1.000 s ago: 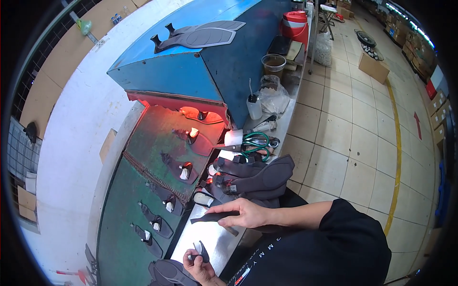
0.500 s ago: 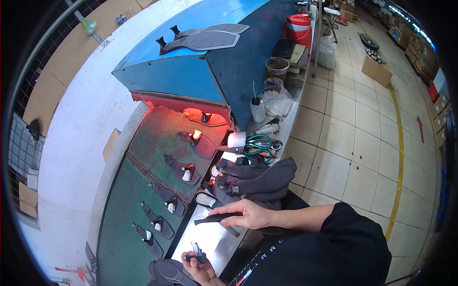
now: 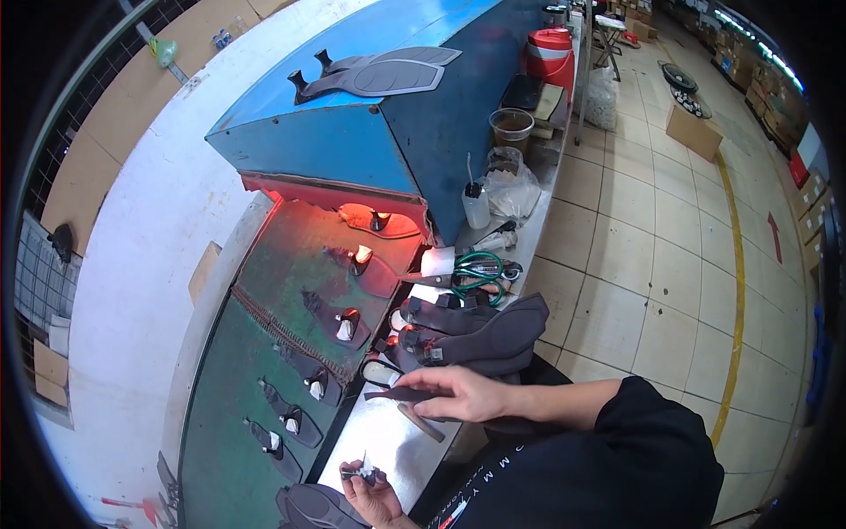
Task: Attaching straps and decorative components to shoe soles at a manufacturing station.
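My right hand (image 3: pixel 465 394) is closed on a thin dark sandal sole (image 3: pixel 386 394), held nearly edge-on, and my fingers cover part of it. Below those fingers a narrow greyish-brown strip (image 3: pixel 423 423) shows; whether it belongs to the same piece I cannot tell. Lower down, nearer my body, my left hand (image 3: pixel 374 504) pinches a small dark piece with a crumpled white wad (image 3: pixel 367 467) sticking up from it. Both hands are over the shiny metal ledge (image 3: pixel 374 432), apart from each other. Beyond my right hand lies a pile of dark sandals (image 3: pixel 489 331).
Several sandals with white wads lie spaced along a green conveyor belt (image 3: pixel 238 353), leading under a glowing red opening in a blue machine housing (image 3: pixel 308 141). Green-handled scissors (image 3: pixel 480 271) rest beside the belt. More dark soles (image 3: pixel 322 507) are stacked at the near end.
The sole in my right hand has tipped, and the strip beneath it shows more. My left hand has shifted slightly right with its piece, whose white wad has turned.
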{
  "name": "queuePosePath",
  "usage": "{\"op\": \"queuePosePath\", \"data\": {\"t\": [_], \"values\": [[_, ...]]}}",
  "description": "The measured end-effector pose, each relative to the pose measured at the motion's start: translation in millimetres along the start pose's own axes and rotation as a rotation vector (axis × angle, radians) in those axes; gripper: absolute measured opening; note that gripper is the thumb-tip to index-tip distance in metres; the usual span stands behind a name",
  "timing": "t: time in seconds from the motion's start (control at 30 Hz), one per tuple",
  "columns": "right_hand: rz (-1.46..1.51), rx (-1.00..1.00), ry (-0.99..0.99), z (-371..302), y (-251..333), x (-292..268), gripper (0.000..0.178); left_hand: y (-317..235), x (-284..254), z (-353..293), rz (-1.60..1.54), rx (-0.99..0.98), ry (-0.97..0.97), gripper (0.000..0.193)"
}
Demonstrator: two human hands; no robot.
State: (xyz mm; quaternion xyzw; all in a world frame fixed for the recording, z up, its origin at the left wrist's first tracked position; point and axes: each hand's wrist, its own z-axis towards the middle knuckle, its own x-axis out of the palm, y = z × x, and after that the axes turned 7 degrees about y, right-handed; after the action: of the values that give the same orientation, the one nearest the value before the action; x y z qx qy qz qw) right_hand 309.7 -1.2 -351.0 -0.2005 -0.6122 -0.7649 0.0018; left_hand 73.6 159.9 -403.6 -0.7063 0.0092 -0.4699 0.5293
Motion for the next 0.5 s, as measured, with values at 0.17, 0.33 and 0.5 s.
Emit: {"op": "queuePosePath", "data": {"t": [0.17,0.33,0.5], "values": [[-0.135,-0.306,-0.407,-39,117,-80,0.047,-3,-14,-3,0.049,-0.064,-0.024,0.033],[0.151,-0.953,-0.574,-115,225,-185,0.043,1,-16,8,0.091,-0.095,-0.077,0.04],[-0.32,-0.537,-0.664,-74,154,-95,0.028,14,-6,14,-0.058,0.009,0.0,0.039]]}}
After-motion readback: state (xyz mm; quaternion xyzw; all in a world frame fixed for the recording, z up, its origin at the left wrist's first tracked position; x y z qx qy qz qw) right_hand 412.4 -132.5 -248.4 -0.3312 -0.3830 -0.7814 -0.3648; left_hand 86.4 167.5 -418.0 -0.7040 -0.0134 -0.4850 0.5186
